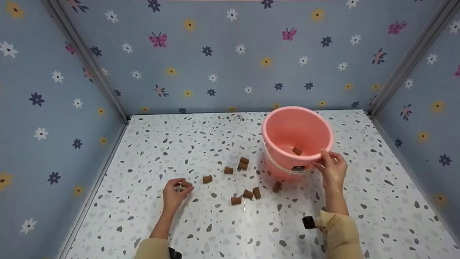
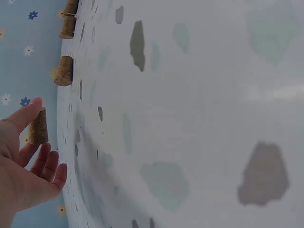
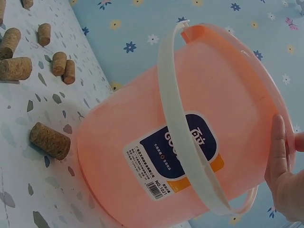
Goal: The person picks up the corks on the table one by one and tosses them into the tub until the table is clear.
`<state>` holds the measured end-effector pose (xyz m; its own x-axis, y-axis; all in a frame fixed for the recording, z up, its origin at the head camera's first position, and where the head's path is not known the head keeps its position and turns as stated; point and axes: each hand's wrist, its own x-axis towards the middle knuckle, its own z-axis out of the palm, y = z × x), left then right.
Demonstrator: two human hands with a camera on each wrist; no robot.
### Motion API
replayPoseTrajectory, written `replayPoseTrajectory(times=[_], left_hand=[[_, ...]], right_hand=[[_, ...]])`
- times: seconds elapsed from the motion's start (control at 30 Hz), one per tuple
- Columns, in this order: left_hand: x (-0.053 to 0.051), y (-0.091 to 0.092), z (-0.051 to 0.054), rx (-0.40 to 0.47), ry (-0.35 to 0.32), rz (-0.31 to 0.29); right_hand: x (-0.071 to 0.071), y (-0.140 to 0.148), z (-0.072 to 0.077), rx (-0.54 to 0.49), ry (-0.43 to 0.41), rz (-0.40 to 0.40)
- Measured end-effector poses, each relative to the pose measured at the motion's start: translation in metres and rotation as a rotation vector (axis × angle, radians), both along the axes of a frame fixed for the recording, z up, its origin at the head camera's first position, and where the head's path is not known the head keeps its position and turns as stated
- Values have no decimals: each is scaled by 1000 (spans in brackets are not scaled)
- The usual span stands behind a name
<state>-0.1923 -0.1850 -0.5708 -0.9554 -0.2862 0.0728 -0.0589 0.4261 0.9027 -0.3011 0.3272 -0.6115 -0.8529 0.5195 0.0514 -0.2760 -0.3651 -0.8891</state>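
My left hand (image 1: 173,194) pinches a brown cork (image 1: 186,183) between thumb and fingers, low over the table; in the left wrist view the cork (image 2: 38,127) sits between the thumb and index finger, the other fingers loosely bent. On the right stands a pink bucket (image 1: 296,126) with a white handle (image 3: 178,114), which hangs down across its label. My right hand (image 1: 332,171) grips the bucket's near right rim, thumb on one side and fingers on the other. Inside, one cork (image 1: 297,150) lies on the bottom. Another cork (image 1: 277,186) rests just in front of the bucket.
Several more corks lie scattered between my hands, among them a cork (image 1: 207,179) near my left hand and a cork (image 1: 236,201) towards the front. The speckled white table (image 1: 172,144) is bounded by flowered blue panels (image 1: 222,54) behind and at both sides.
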Motion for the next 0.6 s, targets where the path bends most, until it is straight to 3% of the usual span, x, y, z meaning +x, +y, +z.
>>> replayPoseTrajectory(times=[0.3,0.6], left_hand=[[-11,16,12,17,116,2],[-19,35,18,33,124,-24]], right_hand=[[1,-1,1,25,-13,-11],[0,-1,1,13,5,-9]])
